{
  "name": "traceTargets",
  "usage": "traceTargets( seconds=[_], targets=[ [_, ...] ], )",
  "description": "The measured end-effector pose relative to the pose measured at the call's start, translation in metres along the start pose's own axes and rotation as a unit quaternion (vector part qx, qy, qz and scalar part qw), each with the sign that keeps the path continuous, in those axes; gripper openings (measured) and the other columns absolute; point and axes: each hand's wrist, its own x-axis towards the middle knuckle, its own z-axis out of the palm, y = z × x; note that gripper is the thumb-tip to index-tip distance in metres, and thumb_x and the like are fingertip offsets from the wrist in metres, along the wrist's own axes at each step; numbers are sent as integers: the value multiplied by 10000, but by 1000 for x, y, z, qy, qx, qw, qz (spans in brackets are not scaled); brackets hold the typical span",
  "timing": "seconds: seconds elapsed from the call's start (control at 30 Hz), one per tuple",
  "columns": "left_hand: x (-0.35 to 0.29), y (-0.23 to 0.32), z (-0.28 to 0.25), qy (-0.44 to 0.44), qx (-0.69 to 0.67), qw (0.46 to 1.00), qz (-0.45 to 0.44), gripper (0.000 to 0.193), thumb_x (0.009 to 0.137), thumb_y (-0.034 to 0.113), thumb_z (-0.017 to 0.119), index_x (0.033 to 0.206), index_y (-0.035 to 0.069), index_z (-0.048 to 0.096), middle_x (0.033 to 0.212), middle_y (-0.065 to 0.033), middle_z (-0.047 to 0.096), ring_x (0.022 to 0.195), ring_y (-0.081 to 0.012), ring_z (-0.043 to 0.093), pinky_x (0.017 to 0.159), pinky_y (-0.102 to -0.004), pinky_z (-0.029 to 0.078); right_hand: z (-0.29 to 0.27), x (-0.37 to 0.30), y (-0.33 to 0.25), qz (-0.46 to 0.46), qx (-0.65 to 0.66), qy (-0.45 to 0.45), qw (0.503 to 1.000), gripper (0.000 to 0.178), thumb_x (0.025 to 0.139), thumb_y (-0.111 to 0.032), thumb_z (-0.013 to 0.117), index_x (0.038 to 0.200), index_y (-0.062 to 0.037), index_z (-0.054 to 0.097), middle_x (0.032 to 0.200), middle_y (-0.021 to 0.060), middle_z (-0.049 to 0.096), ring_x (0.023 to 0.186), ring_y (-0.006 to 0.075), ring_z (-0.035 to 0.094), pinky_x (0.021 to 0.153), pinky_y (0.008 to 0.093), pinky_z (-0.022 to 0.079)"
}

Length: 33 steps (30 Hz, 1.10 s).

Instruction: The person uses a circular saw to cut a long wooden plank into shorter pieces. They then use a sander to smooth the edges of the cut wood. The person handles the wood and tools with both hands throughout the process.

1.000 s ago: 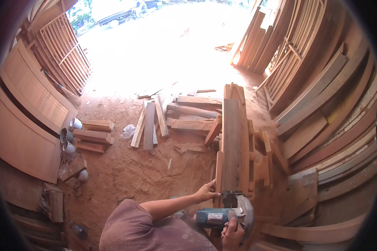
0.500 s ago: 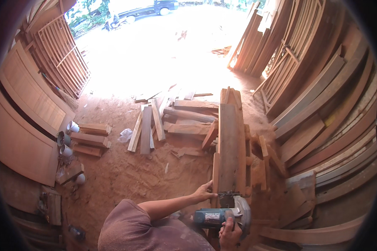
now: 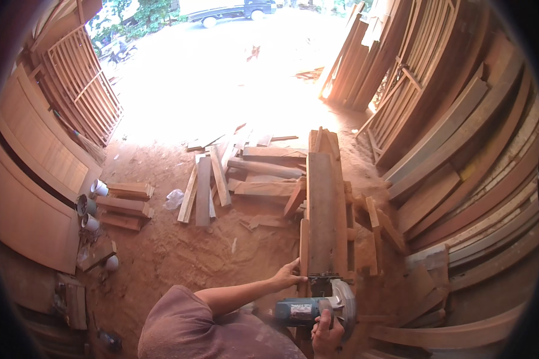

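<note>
A long reddish wooden plank (image 3: 322,209) lies lengthwise in front of me, running away from me on a stack of timber. My left hand (image 3: 288,276) rests on the plank's near left edge and holds it down. My right hand (image 3: 324,330) grips the handle of a blue hand-held circular saw (image 3: 317,306), whose round blade guard sits at the plank's near end. My left forearm reaches in from the lower left, past my brown sleeve.
Loose boards and offcuts (image 3: 221,179) lie on the sawdust floor to the left. Stacked planks and curved timber (image 3: 461,173) line the right side. Wooden panels and frames (image 3: 48,149) lean at the left. A bright yard with a parked vehicle (image 3: 227,9) lies beyond.
The view has tilted so the plank and yard sit lower in the picture. My hands keep their hold on the plank and the saw, with the saw still at the plank's near end.
</note>
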Motion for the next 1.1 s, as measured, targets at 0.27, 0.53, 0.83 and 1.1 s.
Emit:
traceTargets(
  seconds=[0.27,0.53,0.83,1.1],
  targets=[
    [7,11,-6,-13,-10,1000,4,915,977,87,782,1717,158,248,1367,-164,643,1227,-268,651,1016,-400,572,-2,12,-21,44,-26,-6,999,349,938,-75,662,1267,-164,736,875,137,716,795,365,672,754,499,538],
    [15,9,-16,1,-7,1000,-18,930,969,89,791,1722,171,251,1299,-148,671,1197,-253,656,985,-390,583,1,24,-20,55,-47,-33,997,405,954,-116,673,1342,-213,730,946,154,747,842,343,697,816,496,545],
    [37,19,-25,15,-26,999,18,787,959,57,792,1625,137,380,1082,-107,723,953,-183,697,780,-330,591,22,54,-31,188,212,13,959,468,1082,-376,636,794,-7,631,537,-8,521,417,72,485,401,260,353],
    [61,26,-44,-2,36,999,13,832,965,110,787,1671,172,351,1193,-122,719,1111,-201,664,968,-388,561,33,81,-36,149,158,19,976,458,1073,-386,645,810,-12,634,550,-8,516,425,74,477,401,259,342]
  ],
)
